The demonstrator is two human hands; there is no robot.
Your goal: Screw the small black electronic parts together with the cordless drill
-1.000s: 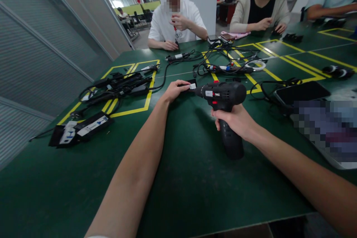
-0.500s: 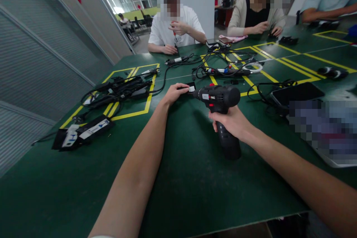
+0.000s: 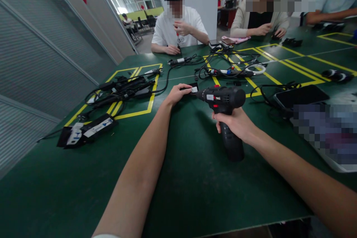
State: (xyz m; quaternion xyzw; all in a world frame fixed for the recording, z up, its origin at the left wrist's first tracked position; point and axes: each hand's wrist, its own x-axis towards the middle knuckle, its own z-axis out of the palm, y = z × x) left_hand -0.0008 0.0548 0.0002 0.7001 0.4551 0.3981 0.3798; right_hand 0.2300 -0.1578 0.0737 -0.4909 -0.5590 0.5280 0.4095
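My right hand (image 3: 235,122) is wrapped round the handle of a black cordless drill (image 3: 233,98) with red parts. The drill lies level in the air, its chuck pointing left toward my left hand (image 3: 176,95). With closed fingertips, my left hand pinches a small white block (image 3: 194,89) over a flat black piece (image 3: 194,84) on the green table (image 3: 192,178). The chuck's front is right beside the white block. Whether a bit touches the block is too small to tell.
Black cables (image 3: 125,87) and a black pouch with white labels (image 3: 97,126) lie at left. More cables and a pen-like tool (image 3: 223,72) are beyond my hands. A phone (image 3: 301,96) and a tray (image 3: 323,158) are at right. Several people sit across the table.
The whole view has shifted slightly, moving things a little to the right. Both hands keep their holds, and the drill stays beside the white block.
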